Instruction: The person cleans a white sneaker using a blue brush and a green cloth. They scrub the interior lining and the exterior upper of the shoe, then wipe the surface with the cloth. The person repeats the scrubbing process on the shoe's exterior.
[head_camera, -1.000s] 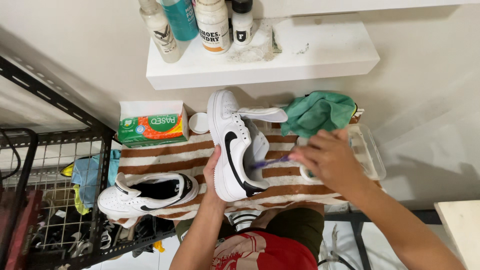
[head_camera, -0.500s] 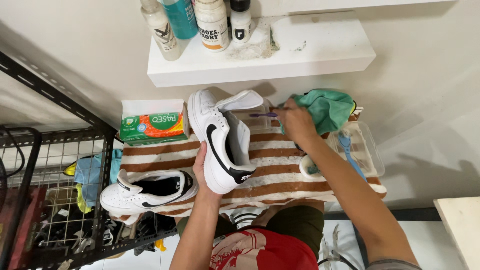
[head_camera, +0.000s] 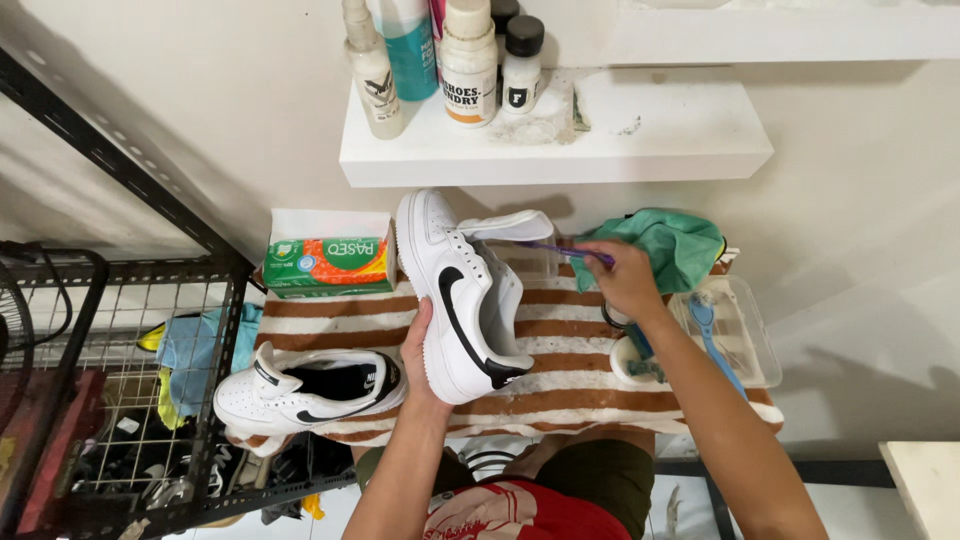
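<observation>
Your left hand (head_camera: 418, 345) is clamping the white sneaker (head_camera: 458, 292) — toe at twelve o'clock — while your right hand (head_camera: 622, 280), at three o'clock, is pinching a purple toothbrush (head_camera: 555, 250).

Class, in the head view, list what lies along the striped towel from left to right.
Flat shoe → left hand → held shoe → right hand → clear tray.

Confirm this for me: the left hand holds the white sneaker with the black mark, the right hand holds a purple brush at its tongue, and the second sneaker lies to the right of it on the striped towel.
One detail is wrong. In the head view the second sneaker lies to the left of the held white sneaker, not the right. The left hand, the right hand with the purple brush and the striped towel are as stated.
</observation>
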